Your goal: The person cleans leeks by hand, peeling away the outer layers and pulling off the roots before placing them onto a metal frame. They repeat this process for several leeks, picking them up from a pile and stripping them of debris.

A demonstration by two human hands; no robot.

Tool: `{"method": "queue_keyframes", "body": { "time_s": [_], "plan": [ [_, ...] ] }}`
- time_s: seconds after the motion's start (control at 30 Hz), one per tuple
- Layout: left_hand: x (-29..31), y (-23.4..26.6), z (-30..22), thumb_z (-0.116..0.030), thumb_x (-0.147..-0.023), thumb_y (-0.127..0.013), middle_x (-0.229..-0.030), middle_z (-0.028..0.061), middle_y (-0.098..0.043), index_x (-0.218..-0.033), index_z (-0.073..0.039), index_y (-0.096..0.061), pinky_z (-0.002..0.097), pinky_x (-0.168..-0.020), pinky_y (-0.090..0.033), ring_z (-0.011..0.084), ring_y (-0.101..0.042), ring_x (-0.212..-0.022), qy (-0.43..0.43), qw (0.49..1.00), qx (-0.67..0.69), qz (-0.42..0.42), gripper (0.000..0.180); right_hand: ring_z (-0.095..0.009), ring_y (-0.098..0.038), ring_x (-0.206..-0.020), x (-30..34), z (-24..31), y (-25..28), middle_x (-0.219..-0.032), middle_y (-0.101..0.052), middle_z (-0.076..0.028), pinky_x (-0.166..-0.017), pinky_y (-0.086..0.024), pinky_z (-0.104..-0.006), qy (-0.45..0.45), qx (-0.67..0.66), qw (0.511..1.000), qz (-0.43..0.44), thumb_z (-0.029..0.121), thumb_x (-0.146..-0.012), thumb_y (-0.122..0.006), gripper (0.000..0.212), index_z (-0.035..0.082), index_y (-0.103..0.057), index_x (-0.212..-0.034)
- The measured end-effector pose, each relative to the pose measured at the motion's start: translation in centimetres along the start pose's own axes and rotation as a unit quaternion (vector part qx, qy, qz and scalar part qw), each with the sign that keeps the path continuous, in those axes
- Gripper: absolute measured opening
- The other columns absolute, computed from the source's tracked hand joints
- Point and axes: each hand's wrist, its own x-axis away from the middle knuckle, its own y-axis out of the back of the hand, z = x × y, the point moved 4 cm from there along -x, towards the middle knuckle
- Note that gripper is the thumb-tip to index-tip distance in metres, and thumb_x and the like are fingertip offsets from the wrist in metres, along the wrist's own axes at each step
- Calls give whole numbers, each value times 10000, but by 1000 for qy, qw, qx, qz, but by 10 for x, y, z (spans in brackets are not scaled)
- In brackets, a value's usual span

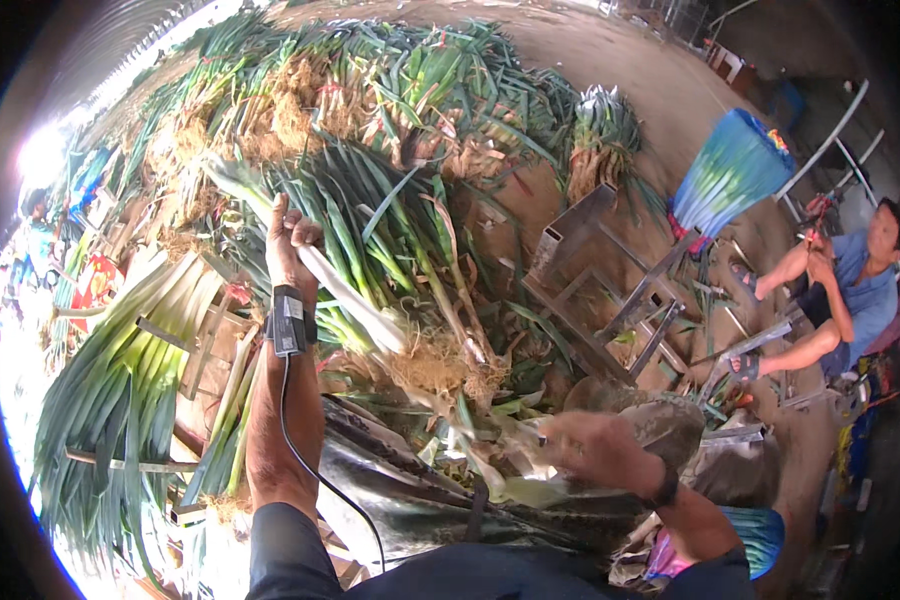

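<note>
The left hand (292,240) is closed around a long leek with a white stalk and green leaves (355,300), held up over the big green leek pile (390,200). The right hand (595,445) is blurry; it grips torn pale leek leaves (500,455) near the roots.

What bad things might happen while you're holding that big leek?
The left hand grips one leek by its white stalk, roots hanging free; it might slip and drop. The right hand is blurred among peeled leaves, so a fumble seems possible. The metal frame nearby has hard edges that might scrape a leg.
</note>
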Motion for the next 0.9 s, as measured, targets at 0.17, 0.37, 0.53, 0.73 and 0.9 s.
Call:
{"method": "queue_keyframes", "body": {
  "time_s": [0.17, 0.37, 0.53, 0.73, 0.9],
  "plan": [
    [24, -40, 24, -208, -976, -624, -640, -53, -469, -1167, -81, -590, 220, -429, -330, 53, -373, -444, 16, 995, 68, 71, 231, -115, -657, -699, -73, 13, 9, -1262, -641, -140, -611, -530, -267, 53, -248, 961, -110, 270, -911, -710, 530, 30, -535, -1350],
    [37, -44, 31, -258, -1003, -568, -673, -63, -441, -1352, -131, -477, 236, -463, -363, 70, -381, -463, 22, 990, 28, 138, 382, -112, -609, -553, -124, 40, -11, -1164, -652, -190, -502, -550, -235, 23, -390, 918, -67, 279, -989, -598, 482, 15, -490, -1377],
    [60, -62, 39, -216, -1001, -575, -645, -55, -455, -1316, -112, -521, 234, -413, -346, 48, -356, -414, 32, 991, -91, 95, 336, -158, -610, -527, -80, 18, -100, -703, -653, -95, -479, -502, -339, 117, -217, 969, 22, 209, -1013, -526, 195, 67, -643, -1076],
    [61, -73, 34, -231, -1008, -562, -634, -66, -438, -1317, -122, -501, 229, -410, -317, 50, -326, -399, 54, 976, -42, 209, 333, -409, -635, -750, -27, -65, -158, -767, -639, -209, -676, -490, -520, 37, 42, 937, 346, 107, -776, -537, 486, 178, -646, -1244],
    [81, -92, 55, -231, -1013, -545, -637, -57, -438, -1369, -123, -469, 231, -403, -340, 55, -336, -399, 78, 969, -39, 231, 380, -186, -588, -538, -67, -61, -93, -712, -658, -108, -482, -473, -350, 89, -59, 994, 0, 87, -918, -547, 314, 137, -680, -1198]
  ]
}}
